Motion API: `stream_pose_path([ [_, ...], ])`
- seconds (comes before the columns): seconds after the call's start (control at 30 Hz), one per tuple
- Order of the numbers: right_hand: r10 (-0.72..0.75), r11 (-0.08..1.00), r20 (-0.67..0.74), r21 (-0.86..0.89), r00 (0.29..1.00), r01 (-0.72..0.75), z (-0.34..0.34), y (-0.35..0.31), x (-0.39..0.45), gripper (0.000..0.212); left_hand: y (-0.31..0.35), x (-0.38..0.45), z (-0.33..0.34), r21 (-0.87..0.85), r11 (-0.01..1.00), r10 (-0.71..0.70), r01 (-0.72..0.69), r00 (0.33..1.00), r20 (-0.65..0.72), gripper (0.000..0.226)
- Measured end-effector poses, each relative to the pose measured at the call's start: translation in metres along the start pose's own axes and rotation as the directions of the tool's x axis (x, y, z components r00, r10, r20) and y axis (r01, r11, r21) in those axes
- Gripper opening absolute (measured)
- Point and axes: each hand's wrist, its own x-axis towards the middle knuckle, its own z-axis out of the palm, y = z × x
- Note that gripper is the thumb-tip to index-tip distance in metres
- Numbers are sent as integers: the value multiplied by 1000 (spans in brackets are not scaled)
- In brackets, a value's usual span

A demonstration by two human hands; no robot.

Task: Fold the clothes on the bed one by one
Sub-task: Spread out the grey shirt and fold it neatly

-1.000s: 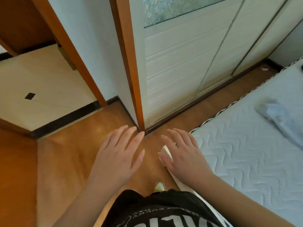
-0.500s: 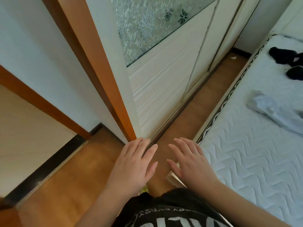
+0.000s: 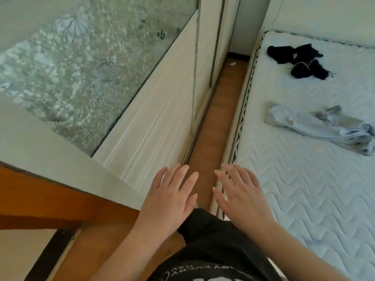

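Nothing is folded yet. A crumpled grey garment (image 3: pixel 322 129) and a black garment (image 3: pixel 300 60) are seen lying unfolded near the bed's (image 3: pixel 304 199) left edge. Both the left hand (image 3: pixel 172 196) and right hand (image 3: pixel 241 196) are held empty, fingers spread.

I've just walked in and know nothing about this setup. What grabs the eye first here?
Two open hands, the left hand and the right hand, held out flat over the strip of wooden floor beside the bed. On the white quilted mattress lie a crumpled grey garment and, farther off, a black garment, both unfolded.
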Motion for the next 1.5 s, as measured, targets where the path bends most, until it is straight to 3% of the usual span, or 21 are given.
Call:
stream_pose_path([
  [0.3, 242, 970, 64, 12, 968, -243, 10, 94, 111, 48, 1, 180, 12, -74, 996, 52, -48, 997, 53, 58],
  [0.5, 250, 967, 96, 29, 963, -254, -1, 150, 176, 47, 15, 280, 15, -85, 994, 76, -70, 994, 75, 55],
  [0.63, 332, 941, 140, 21, 933, -338, -10, 195, 209, 48, 31, 346, 8, -31, 981, 195, -194, 981, 16, 50],
  [0.77, 440, 894, 46, 72, 897, -442, -15, 234, 223, 47, 51, 397, 6, 20, 951, 308, -307, 949, -62, 46],
  [0.93, 543, 834, 87, 64, 835, -548, -9, 283, 237, 49, 73, 458, 14, 37, 898, 439, -438, 899, -7, 46],
  [1.2, 728, 675, 58, 108, 683, -729, 13, 342, 260, 51, 117, 585, 32, -46, 762, 645, -646, 751, 142, 50],
  [1.5, 892, 384, 208, 125, 403, -915, 62, 421, 349, 61, 163, 759, 60, -73, 478, 856, -876, 445, 264, 54],
])
